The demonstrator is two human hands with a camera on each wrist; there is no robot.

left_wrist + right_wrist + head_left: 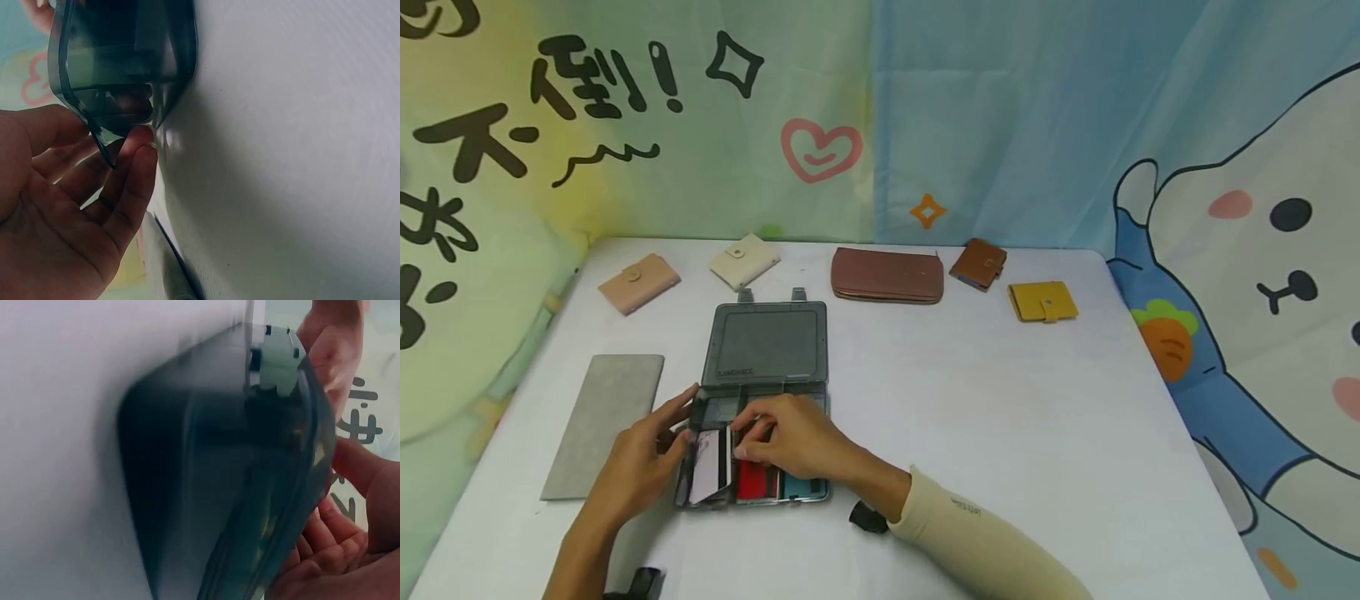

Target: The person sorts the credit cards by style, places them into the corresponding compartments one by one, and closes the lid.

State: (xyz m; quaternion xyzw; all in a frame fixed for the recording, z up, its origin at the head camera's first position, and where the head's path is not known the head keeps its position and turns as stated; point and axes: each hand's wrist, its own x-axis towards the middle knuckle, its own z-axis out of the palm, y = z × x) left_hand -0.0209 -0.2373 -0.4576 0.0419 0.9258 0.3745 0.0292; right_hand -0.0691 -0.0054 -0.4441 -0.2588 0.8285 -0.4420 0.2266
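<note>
While the left hand point(643, 458) steadies the near left corner of the smoky plastic case point(760, 417) with relaxed, straight fingers, the right hand point(790, 433) has its grip clenched round a white card point(711, 471) with a dark stripe, standing tilted in the case's left compartment. Red and teal cards point(758, 482) lie flat in the compartments to the right. The card-handling step seems in hand; whether it goes in or out is unclear. Next it calls for a firm pinch, edge clear of the divider.
</note>
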